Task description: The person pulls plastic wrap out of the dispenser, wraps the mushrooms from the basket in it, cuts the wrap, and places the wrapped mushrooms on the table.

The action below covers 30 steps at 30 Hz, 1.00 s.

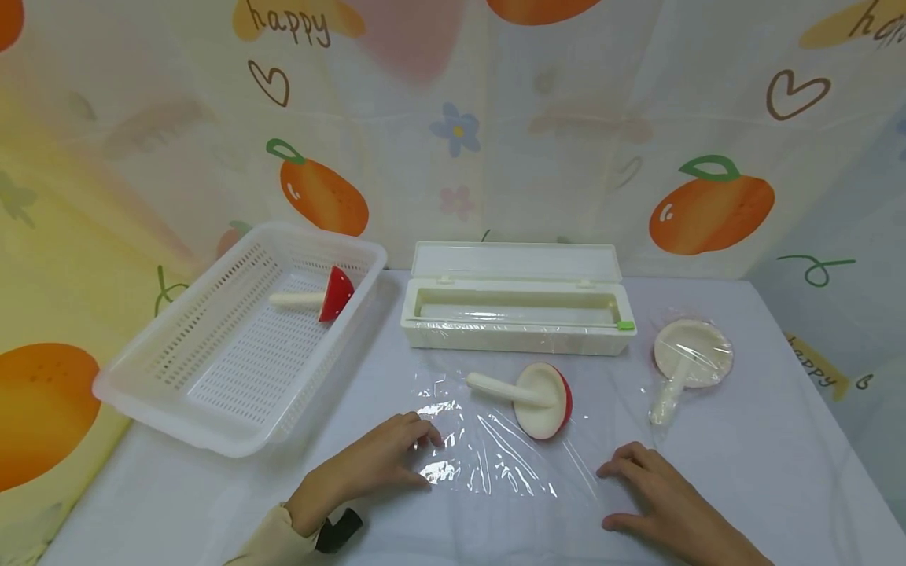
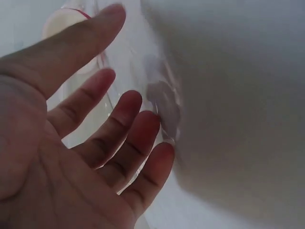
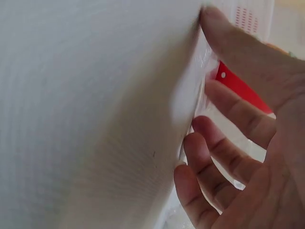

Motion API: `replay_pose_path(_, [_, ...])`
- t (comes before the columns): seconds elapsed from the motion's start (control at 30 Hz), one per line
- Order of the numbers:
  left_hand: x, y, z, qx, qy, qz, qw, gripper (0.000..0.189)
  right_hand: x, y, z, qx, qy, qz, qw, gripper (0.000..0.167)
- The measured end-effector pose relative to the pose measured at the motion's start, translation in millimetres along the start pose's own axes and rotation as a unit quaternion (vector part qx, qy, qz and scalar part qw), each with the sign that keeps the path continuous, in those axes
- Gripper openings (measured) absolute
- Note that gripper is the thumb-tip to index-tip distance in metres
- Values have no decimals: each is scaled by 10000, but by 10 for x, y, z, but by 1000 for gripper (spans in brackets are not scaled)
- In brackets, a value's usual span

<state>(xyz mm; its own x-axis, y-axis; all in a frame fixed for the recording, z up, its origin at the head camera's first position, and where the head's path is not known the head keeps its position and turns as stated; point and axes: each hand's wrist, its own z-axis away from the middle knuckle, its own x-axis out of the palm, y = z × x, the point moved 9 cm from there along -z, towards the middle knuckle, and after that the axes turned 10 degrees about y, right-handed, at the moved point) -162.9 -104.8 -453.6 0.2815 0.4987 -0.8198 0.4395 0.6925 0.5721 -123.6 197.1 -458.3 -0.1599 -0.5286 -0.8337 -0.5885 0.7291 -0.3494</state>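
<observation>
A toy mushroom (image 1: 541, 402) with a red cap and pale stem lies on its side on a sheet of clear cling film (image 1: 495, 460), stem pointing left. My left hand (image 1: 378, 456) is at the film's left edge, fingers loosely bent and thumb apart, gripping nothing. Across from it, my right hand (image 1: 654, 495) is beside the film's right edge, its fingers spread and lightly bent. In the right wrist view the fingertips (image 3: 194, 145) touch the white tabletop, with part of the red cap (image 3: 240, 88) showing behind. The left wrist view shows film (image 2: 167, 102) right at the fingertips.
Behind the film stands a white cling film dispenser (image 1: 520, 339), lid raised, with a green slider (image 1: 626, 325). At left, a white perforated basket (image 1: 116, 385) holds another red-capped mushroom (image 1: 337, 295). On the right lies a mushroom wrapped in film (image 1: 697, 354). A printed curtain (image 1: 510, 173) hangs behind.
</observation>
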Motion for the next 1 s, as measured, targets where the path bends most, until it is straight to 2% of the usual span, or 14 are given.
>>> replay_pose_path(0.2, [10, -52, 80, 48, -245, -72, 9997, 38, -15, -29, 16, -451, 194, -418, 9979, 36])
replay_pose_path(0.4, [28, -38, 88, 130, -353, 69, 9993, 17, -35, -65, 13, -648, 491, -561, 9951, 34])
replay_pose_path(0.53, [30, -14, 83, 263, -336, -18, 9991, 17, -35, -58, 9, -534, 375, -466, 9968, 32])
replay_pose_path(0.63, [36, -34, 85, 165, -309, -5, 9994, 18, -26, -47, 11, -431, 216, -479, 9977, 29])
replay_pose_path(0.8, [26, -51, 86, 114, -122, -7, 9999, 13, -63, -93, -5, -521, 482, -516, 9961, 30])
replay_pose_path(1.0, [-15, -48, 77, 55, -101, 21, 9999, 8, -137, -53, -40, 4, 659, -383, 9971, 34])
